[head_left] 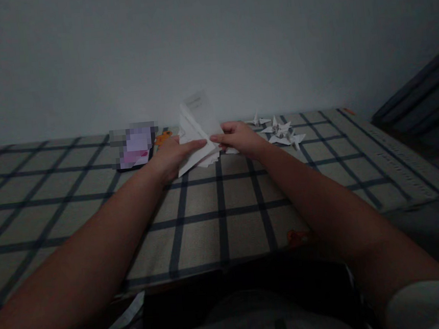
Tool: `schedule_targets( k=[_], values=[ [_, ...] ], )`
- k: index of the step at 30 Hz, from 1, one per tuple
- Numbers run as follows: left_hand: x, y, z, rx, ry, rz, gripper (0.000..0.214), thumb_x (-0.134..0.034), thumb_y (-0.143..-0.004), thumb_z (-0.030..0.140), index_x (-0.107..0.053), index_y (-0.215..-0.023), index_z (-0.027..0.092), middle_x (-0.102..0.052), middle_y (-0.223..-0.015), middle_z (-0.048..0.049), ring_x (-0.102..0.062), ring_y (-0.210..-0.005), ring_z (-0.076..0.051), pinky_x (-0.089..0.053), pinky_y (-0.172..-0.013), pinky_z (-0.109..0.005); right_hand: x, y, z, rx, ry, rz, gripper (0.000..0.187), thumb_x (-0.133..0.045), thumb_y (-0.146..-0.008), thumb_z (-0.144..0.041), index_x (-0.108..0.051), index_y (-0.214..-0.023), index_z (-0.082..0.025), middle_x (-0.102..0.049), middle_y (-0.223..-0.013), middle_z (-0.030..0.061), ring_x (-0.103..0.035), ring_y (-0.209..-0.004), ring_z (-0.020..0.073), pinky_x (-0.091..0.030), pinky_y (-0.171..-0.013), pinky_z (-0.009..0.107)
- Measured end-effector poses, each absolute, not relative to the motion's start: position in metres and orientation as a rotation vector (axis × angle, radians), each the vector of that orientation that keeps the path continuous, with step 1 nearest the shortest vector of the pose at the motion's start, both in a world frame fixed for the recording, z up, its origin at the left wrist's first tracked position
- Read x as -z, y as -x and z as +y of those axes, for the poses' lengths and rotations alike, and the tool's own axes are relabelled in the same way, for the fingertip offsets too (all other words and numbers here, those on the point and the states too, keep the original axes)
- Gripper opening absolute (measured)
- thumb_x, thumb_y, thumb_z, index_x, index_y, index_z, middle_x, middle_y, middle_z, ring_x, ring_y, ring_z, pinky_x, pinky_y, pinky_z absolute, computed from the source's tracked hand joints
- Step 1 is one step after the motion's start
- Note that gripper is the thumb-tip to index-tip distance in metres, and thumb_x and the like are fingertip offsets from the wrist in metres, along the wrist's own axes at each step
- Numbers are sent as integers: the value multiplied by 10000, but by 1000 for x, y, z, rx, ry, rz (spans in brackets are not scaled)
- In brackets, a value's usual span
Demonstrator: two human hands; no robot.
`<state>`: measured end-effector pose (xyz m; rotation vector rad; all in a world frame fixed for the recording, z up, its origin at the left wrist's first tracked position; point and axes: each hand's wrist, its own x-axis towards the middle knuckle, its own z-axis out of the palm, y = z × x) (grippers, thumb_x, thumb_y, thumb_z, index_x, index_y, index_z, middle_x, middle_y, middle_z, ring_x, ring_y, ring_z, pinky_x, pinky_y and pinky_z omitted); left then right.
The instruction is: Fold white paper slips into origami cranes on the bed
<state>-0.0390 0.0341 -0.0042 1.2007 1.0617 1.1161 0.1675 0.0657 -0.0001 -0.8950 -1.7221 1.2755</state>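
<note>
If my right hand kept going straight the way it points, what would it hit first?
The right hand already pinches the folded paper; just beyond that, probably the fingertips of the left hand.

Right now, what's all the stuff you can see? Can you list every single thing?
white paper: one partly folded piece, white, held up over the far middle of the cloth
folded paper figures: several, exact count unclear, white, in a cluster on the cloth right of the hands
flat device: one, dark edge with a blurred pale purple face, on the cloth left of the hands
orange thing: one, small, too small to identify, between the device and the paper
checked cloth: one, beige with dark blue lines, covering the surface
wall: plain, pale grey, behind everything
left hand: one, pinching the paper's left side
right hand: one, pinching the paper's right side
</note>
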Motion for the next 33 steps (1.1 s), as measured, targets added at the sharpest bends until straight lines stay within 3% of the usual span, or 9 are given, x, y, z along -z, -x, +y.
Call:
schedule_targets(
  k=[4, 12, 17, 24, 33],
  values=[
    [4, 39, 32, -1122, -1201, 1049, 507, -889, -650, 286, -744, -1112, 134, -788, -1084, -165, -770, -922, -313, -626, -911, -457, -2, -167, 65, -1221, 918, -1779, 177, -737, -816, -292, -635, -768, -156, -570, -646, -28, -503, -599, 89, -394, -557, 216],
    [5, 36, 34, -1152, -1180, 1089, 516, -894, -631, 294, -755, -1101, 132, -797, -1029, -149, -773, -859, -316, -636, -865, -483, 1, -168, 68, -1159, 890, -1799, 183, -736, -811, -308, -648, -774, -153, -577, -661, -28, -518, -629, 95, -404, -581, 219],
    [7, 36, 36, -1167, -1218, 1041, 511, -898, -636, 268, -754, -1113, 155, -786, -1110, -149, -765, -957, -327, -626, -913, -468, 2, -168, 68, -1142, 938, -1848, 207, -732, -828, -333, -645, -785, -150, -577, -658, -19, -525, -623, 102, -413, -585, 231],
    [2, 35, 32, -1191, -1205, 966, 485, -844, -685, 235, -719, -1148, 164, -792, -1047, -112, -770, -937, -314, -646, -872, -455, 4, -164, 69, -1057, 785, -1820, 289, -766, -807, -425, -649, -829, -162, -602, -754, -12, -545, -713, 111, -462, -651, 236],
    [2, 34, 31, -1231, -1166, 1048, 456, -873, -676, 284, -728, -1085, 145, -791, -1021, -136, -768, -913, -320, -647, -863, -459, -2, -166, 66, -1185, 889, -1761, 285, -797, -781, -407, -667, -813, -155, -623, -719, -9, -522, -657, 94, -440, -607, 223]
  ],
)
